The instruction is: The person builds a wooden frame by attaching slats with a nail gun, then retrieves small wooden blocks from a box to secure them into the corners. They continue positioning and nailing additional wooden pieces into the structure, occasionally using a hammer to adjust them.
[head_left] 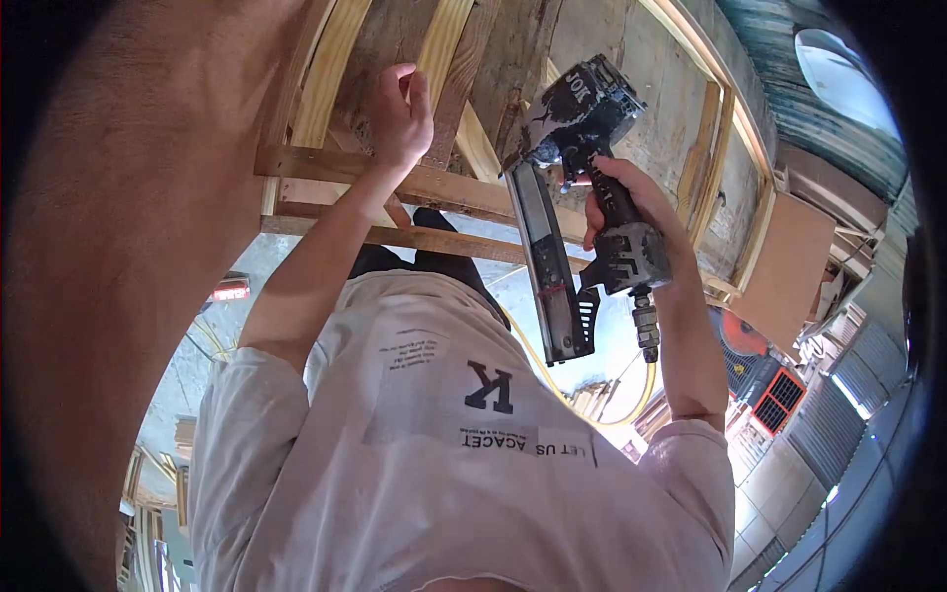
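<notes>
My right hand [636, 197] is wrapped round the black grip of a pneumatic nail gun [582, 109]. The gun's head points up and away, over the wooden frame, and its long magazine [547, 266] hangs down toward me. A metal air fitting [645, 326] sticks out below the handle. My left hand [402, 118] is raised over the frame's wooden slats [444, 49], near a cross rail [434, 185]. Its fingers are curled in with the thumb close to them; whatever may be in them is hidden.
A large brown panel [148, 197] fills the left side, close to my left arm. A yellow hose [631, 409] curves behind the nail gun. Stacked wood pieces [592, 400] lie on the floor below. An orange-and-black object [777, 400] stands at the right, near a brown board [779, 266].
</notes>
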The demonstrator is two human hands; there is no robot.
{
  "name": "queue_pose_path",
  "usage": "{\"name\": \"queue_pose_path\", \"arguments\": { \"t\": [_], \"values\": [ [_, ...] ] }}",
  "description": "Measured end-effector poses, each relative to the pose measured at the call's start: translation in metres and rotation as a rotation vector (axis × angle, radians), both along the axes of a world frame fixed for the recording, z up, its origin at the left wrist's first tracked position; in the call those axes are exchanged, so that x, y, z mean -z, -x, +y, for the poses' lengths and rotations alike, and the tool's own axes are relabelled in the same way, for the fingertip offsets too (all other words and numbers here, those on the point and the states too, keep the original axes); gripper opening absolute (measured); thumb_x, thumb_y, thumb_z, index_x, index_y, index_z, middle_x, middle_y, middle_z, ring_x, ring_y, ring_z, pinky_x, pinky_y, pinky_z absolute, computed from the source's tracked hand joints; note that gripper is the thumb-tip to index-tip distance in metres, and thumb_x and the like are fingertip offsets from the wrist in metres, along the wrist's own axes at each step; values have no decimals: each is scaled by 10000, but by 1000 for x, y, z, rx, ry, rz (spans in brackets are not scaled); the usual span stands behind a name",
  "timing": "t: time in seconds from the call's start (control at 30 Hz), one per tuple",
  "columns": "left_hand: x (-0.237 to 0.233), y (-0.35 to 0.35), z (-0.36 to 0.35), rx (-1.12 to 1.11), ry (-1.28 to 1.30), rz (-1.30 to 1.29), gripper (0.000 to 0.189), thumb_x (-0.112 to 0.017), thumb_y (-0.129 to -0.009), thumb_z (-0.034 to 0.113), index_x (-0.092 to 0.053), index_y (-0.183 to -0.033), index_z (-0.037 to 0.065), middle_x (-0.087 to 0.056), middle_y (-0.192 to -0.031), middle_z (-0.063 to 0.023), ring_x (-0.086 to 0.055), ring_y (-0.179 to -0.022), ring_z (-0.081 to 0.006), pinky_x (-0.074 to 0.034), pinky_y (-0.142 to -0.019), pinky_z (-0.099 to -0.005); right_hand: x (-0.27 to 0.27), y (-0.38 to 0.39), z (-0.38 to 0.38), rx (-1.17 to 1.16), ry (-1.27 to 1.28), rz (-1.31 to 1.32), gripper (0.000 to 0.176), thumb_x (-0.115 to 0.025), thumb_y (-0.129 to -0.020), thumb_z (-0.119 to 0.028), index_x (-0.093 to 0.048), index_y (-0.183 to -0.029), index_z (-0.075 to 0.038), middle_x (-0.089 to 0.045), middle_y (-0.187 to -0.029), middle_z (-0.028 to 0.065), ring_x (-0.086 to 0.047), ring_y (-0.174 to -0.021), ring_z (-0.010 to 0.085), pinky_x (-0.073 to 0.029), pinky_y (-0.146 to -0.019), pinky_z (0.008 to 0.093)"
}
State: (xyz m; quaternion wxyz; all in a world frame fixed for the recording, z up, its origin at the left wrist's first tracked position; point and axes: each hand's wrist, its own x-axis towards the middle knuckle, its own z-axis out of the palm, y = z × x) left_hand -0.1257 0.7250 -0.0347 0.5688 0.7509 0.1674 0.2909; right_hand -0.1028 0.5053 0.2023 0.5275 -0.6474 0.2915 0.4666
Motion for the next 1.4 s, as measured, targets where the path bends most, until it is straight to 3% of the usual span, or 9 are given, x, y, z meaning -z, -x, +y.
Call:
{"name": "queue_pose_path", "arguments": {
  "t": [0.47,0.57,0.73,0.8,0.87,0.9,1.0,1.13,1.4],
  "values": [
    [-30,31,0,6,-43,-89,245,-556,-939,238,-555,-1035,13,-591,-967,-143,-580,-859,-273,-462,-809,-375,0,2,2,-3,-89,12,288,-604,-868,-337,-542,-842,-56,-572,-592,115,-631,-515,283,-555,-521,390],
    [-139,107,-15,498,536,80,226,-663,-828,186,-605,-988,38,-614,-973,-131,-595,-916,-274,-453,-833,-378,-14,20,10,57,-304,-386,293,-582,-891,-337,-540,-903,-48,-592,-676,145,-648,-577,291,-560,-553,387],
    [-219,142,-45,1058,69,-462,329,-709,-764,327,-625,-942,63,-616,-924,-62,-581,-975,-269,-432,-918,-443,-24,6,45,180,-234,-362,340,-592,-892,-321,-589,-965,11,-618,-711,112,-653,-678,283,-560,-689,419],
    [-213,134,-43,989,-161,-481,294,-698,-763,280,-624,-930,50,-598,-887,-69,-575,-935,-260,-457,-864,-415,2,-28,17,164,-434,-207,339,-603,-888,-321,-598,-965,9,-641,-734,121,-665,-695,277,-561,-667,410],
    [-204,123,-40,858,-375,-579,264,-737,-709,214,-640,-911,74,-605,-898,-49,-601,-902,-224,-498,-809,-389,8,-50,0,-66,2,-357,305,-629,-878,-257,-603,-1008,18,-666,-818,129,-675,-760,240,-553,-709,373],
    [-211,120,-33,875,-225,-454,236,-758,-713,164,-655,-901,67,-614,-870,-50,-609,-872,-217,-509,-767,-327,15,-57,-15,-707,154,-1027,351,-702,-816,-139,-593,-1127,-18,-674,-946,104,-663,-875,212,-526,-809,339],
    [-218,108,-15,723,-92,-503,267,-810,-700,173,-699,-927,86,-663,-825,-65,-645,-763,-219,-530,-685,-341,8,-45,7,-642,61,-993,555,-770,-722,-67,-560,-1235,-87,-658,-1029,45,-634,-955,196,-487,-873,311],
    [-204,105,18,533,-256,-517,175,-778,-726,168,-702,-872,110,-673,-799,-22,-653,-716,-205,-525,-639,-326,-27,-41,29,-1232,260,-1152,579,-844,-630,-201,-582,-1142,-131,-648,-1058,142,-617,-989,346,-497,-862,395],
    [-165,65,54,-225,108,-322,229,-722,-824,87,-645,-1027,12,-678,-951,-83,-650,-878,-137,-510,-777,-280,15,-31,21,-1210,288,-881,437,-737,-672,-141,-641,-1083,-30,-684,-1018,129,-641,-983,265,-475,-899,345]
  ]
}}
